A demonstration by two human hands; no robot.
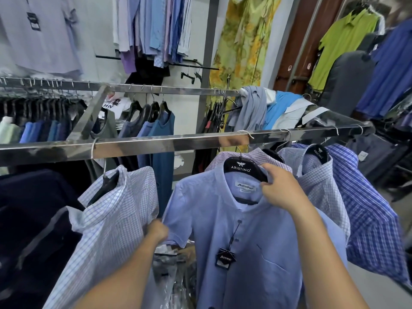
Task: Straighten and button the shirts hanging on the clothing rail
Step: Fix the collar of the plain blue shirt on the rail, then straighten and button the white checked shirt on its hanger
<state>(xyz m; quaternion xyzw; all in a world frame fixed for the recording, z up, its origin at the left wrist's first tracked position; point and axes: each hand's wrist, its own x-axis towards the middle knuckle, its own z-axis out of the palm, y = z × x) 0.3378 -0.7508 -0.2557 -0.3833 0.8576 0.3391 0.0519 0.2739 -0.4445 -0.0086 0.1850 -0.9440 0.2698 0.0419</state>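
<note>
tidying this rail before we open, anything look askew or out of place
Yes. The white checked shirt on the left hangs crooked, its black hanger steeply tilted. Behind, grey and blue garments lie heaped over the end of the far rail instead of hanging.

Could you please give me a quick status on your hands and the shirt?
Right hand grips collar of plain light blue short-sleeved shirt on black plastic hanger. Left hand holds its sleeve. Front looks buttoned. White checked shirt crowds the left.

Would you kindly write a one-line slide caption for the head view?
Right hand grips the light blue shirt at its collar and black hanger; left hand holds its sleeve.
</note>
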